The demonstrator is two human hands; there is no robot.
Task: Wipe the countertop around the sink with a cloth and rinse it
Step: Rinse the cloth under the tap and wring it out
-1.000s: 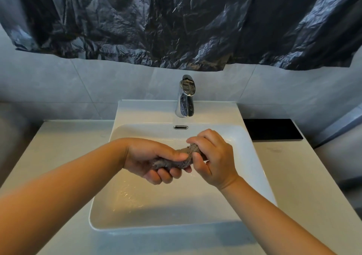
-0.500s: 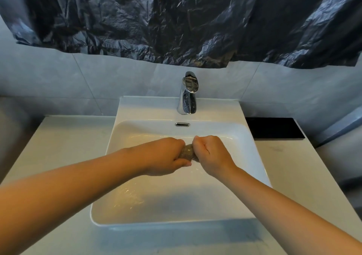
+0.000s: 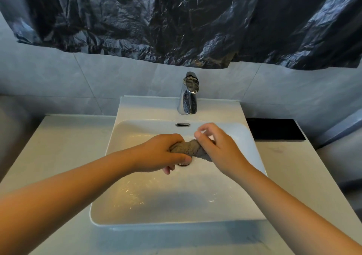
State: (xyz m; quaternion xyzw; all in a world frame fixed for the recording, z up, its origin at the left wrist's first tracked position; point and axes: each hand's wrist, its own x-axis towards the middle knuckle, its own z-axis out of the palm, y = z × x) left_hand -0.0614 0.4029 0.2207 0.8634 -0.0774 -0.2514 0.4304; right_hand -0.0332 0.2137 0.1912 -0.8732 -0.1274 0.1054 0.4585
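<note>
A grey cloth (image 3: 189, 148) is twisted into a short rope over the middle of the white sink (image 3: 195, 218). My left hand (image 3: 164, 153) is closed around its left end. My right hand (image 3: 217, 147) holds the right end under the palm, with thumb and forefinger lifted and apart. Both hands hover above the basin, just over the drain (image 3: 184, 164). The chrome faucet (image 3: 188, 94) stands behind them; no water stream shows. Pale countertop (image 3: 64, 143) lies on both sides of the sink.
A crinkled black plastic sheet (image 3: 186, 19) hangs on the tiled wall above the faucet. A flat black rectangle (image 3: 274, 129) lies on the counter at the back right. Water droplets glisten on the basin floor.
The cloth, tightly wrung between both fists half a second ago, now shows more length between the hands. My right hand has loosened and its fingers have lifted. The view shifted slightly.
</note>
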